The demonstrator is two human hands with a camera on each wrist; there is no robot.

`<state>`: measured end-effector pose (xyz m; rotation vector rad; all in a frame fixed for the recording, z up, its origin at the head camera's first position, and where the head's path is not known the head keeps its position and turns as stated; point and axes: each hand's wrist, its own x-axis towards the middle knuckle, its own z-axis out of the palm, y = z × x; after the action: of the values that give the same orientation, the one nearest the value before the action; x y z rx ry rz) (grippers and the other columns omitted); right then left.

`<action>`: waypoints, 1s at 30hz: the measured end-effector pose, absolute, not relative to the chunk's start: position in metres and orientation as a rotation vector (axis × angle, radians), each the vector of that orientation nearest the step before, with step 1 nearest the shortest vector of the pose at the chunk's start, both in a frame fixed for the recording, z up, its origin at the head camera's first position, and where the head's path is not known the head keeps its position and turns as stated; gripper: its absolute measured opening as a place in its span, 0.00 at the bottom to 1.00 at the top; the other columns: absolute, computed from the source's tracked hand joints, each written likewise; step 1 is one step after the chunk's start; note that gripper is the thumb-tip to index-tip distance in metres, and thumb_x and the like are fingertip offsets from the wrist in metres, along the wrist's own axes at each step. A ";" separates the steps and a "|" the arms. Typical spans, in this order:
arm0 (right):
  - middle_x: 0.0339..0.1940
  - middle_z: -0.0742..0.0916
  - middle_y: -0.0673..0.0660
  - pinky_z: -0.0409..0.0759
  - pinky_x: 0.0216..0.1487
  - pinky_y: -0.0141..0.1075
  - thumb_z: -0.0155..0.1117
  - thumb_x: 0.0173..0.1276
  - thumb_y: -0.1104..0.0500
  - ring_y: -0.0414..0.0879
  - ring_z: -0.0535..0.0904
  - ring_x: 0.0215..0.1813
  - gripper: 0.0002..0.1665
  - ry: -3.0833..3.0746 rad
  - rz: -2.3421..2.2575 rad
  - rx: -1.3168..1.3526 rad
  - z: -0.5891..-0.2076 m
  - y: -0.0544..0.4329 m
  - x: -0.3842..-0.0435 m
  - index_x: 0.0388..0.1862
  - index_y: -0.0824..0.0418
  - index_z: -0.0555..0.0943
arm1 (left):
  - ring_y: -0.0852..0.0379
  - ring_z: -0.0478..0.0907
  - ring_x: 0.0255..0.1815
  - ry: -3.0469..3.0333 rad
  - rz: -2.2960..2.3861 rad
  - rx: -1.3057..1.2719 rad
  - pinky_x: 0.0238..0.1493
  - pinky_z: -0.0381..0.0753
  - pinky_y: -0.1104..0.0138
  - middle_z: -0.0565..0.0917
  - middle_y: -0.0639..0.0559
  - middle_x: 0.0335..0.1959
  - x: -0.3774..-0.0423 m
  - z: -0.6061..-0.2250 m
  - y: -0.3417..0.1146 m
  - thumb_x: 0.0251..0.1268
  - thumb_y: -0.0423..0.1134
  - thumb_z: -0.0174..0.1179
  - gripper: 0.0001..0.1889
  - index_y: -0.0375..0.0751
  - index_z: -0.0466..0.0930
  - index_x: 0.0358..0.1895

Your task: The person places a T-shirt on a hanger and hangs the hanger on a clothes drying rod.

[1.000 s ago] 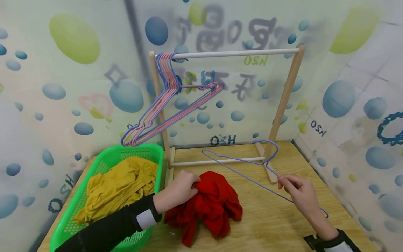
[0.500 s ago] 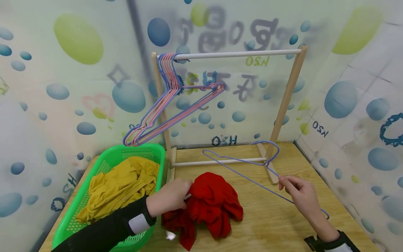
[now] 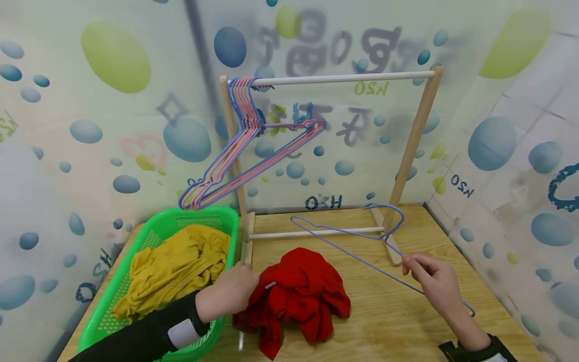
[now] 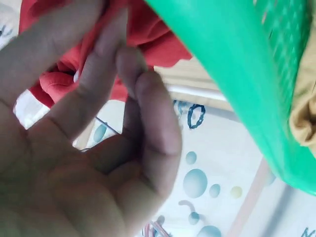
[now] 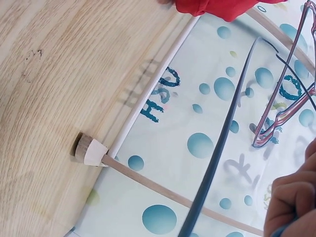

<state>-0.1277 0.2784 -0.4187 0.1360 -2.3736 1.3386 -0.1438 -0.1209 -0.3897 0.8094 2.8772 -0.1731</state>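
Observation:
A crumpled red garment (image 3: 303,291) lies on the table in the head view, with a small white strip showing on it. My left hand (image 3: 230,291) pinches the garment's left edge beside the basket; in the left wrist view the red fabric (image 4: 158,44) runs up to the fingertips, partly hidden behind them. My right hand (image 3: 434,284) grips a blue hanger (image 3: 357,257) by one sloping arm, its hook pointing away. The right wrist view shows the hanger (image 5: 224,128) stretching past the curled fingers of the right hand (image 5: 294,202).
Left of the garment stands a green basket (image 3: 232,236) holding yellow cloth (image 3: 176,266). Behind is a rack with a white rail (image 3: 344,78) and wooden posts. Several pink and blue hangers (image 3: 244,130) hang at its left end. Patterned walls close off the back and sides.
My left hand has slid left and down from the top of the red garment to its left edge, exposing the white strip. The right hand and blue hanger have hardly moved.

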 end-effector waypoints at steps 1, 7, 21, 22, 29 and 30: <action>0.12 0.69 0.46 0.58 0.16 0.35 0.61 0.74 0.65 0.37 0.58 0.14 0.18 -2.372 1.342 0.140 -0.419 0.279 -0.128 0.21 0.58 0.80 | 0.51 0.76 0.32 2.865 -0.111 0.777 0.31 0.76 0.64 0.81 0.47 0.27 -0.145 -0.388 -0.122 0.52 0.29 0.71 0.07 0.41 0.82 0.26; 0.12 0.69 0.47 0.58 0.17 0.36 0.59 0.74 0.68 0.39 0.58 0.15 0.18 -2.347 1.390 0.197 -0.419 0.280 -0.125 0.22 0.59 0.79 | 0.58 0.62 0.20 2.797 0.514 0.649 0.20 0.58 0.68 0.66 0.54 0.17 -0.144 -0.366 -0.129 0.58 0.21 0.58 0.10 0.40 0.72 0.29; 0.12 0.64 0.52 0.54 0.19 0.39 0.52 0.77 0.71 0.48 0.53 0.17 0.20 -2.241 1.605 0.289 -0.409 0.288 -0.117 0.23 0.62 0.79 | 0.66 0.62 0.15 2.988 0.985 0.793 0.18 0.65 0.72 0.68 0.55 0.18 -0.158 -0.347 -0.135 0.73 0.28 0.56 0.04 0.37 0.70 0.43; 0.13 0.63 0.53 0.53 0.19 0.39 0.51 0.77 0.72 0.48 0.52 0.17 0.20 -2.218 1.648 0.304 -0.409 0.289 -0.116 0.23 0.62 0.79 | 0.66 0.61 0.15 2.981 1.021 0.804 0.18 0.66 0.72 0.68 0.55 0.17 -0.159 -0.347 -0.135 0.74 0.29 0.56 0.05 0.38 0.69 0.44; 0.15 0.60 0.55 0.46 0.19 0.41 0.48 0.78 0.73 0.48 0.48 0.18 0.21 -2.114 1.838 0.352 -0.407 0.297 -0.111 0.24 0.63 0.79 | 0.64 0.73 0.26 2.843 1.272 0.772 0.28 0.72 0.70 0.76 0.52 0.27 -0.166 -0.341 -0.132 0.72 0.35 0.62 0.10 0.40 0.69 0.45; 0.15 0.60 0.55 0.46 0.19 0.41 0.48 0.78 0.73 0.49 0.48 0.18 0.21 -2.112 1.840 0.352 -0.406 0.297 -0.110 0.24 0.63 0.79 | 0.63 0.75 0.29 2.806 1.307 0.747 0.30 0.72 0.70 0.79 0.51 0.29 -0.166 -0.340 -0.132 0.71 0.36 0.64 0.11 0.40 0.69 0.45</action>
<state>-0.1105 0.2975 -0.4064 0.3518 -2.1117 1.8401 -0.1664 -0.1321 -0.3403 0.7472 2.8058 1.3072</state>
